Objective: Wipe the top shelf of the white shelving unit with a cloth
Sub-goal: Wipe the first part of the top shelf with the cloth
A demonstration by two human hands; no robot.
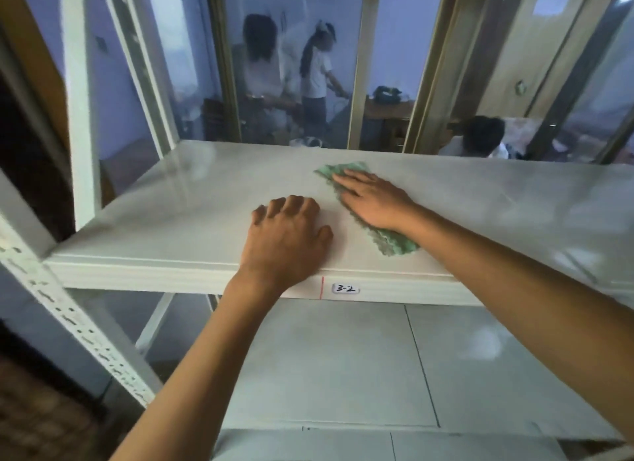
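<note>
The white top shelf (178,216) runs across the middle of the head view. A green cloth (391,242) lies on it, stretched from the middle back toward the front edge. My right hand (372,199) presses flat on the cloth, fingers pointing left and away, and covers its middle. My left hand (288,234) rests on the bare shelf just left of the cloth, near the front edge, fingers curled under, holding nothing.
A label reading 3-2 (345,288) and a red line mark the shelf's front edge. A perforated white upright (68,313) stands at the left. A lower shelf (329,364) lies below. Glass panels behind the unit show people in another room.
</note>
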